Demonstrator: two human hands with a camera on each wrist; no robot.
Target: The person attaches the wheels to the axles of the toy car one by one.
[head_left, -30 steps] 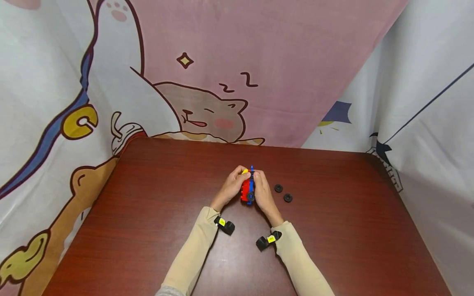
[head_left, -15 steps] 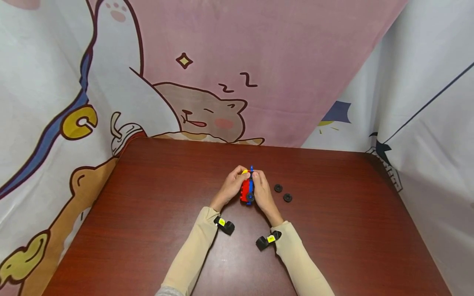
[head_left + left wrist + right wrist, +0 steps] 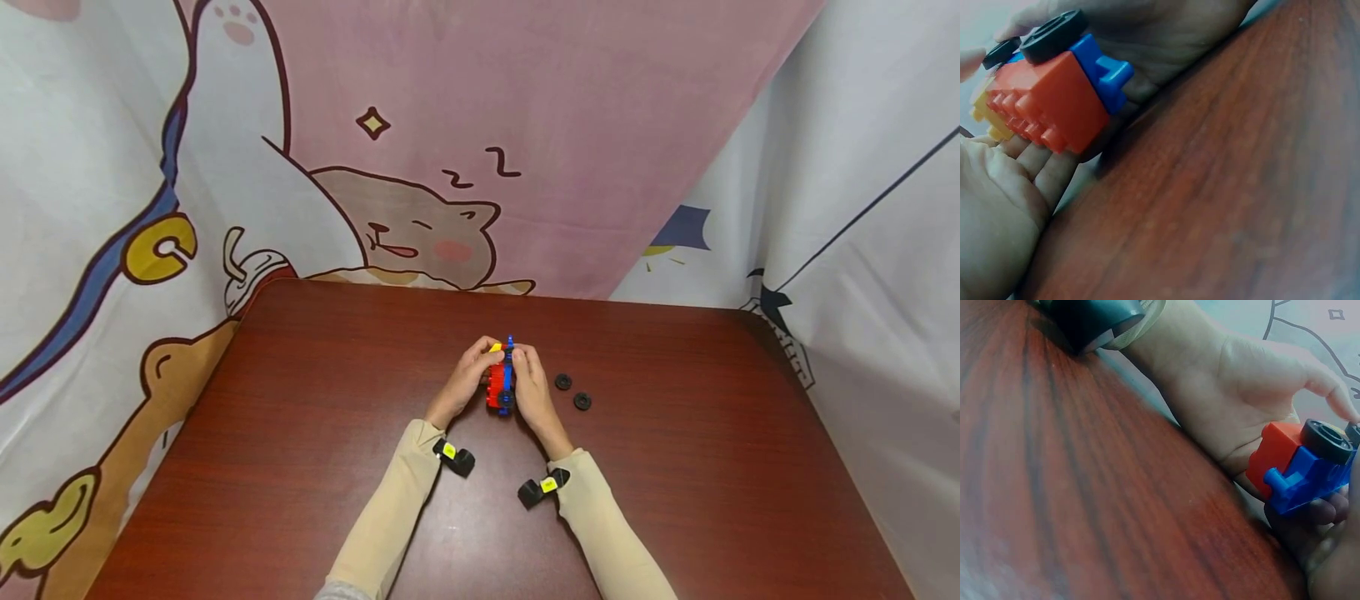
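Between both hands is a small toy of red, blue and yellow bricks, with two black wheels on its upper side in the left wrist view. The left hand grips its left side, thumb near the far wheel and fingers beneath the red brick. On the other side, the right hand holds the blue part, its thumb at the far end. A black wheel sits at the near end. Two loose black wheels lie on the table just right of the right hand.
The brown wooden table extends around the hands. Behind it hangs a printed cloth with a sleeping cat drawing. Each wrist wears a black camera, and both forearms rest low over the table's front part.
The left thumb has shifted slightly on the toy, and the toy has tilted a little. Both hands otherwise stay in place, and the loose wheels have not moved.
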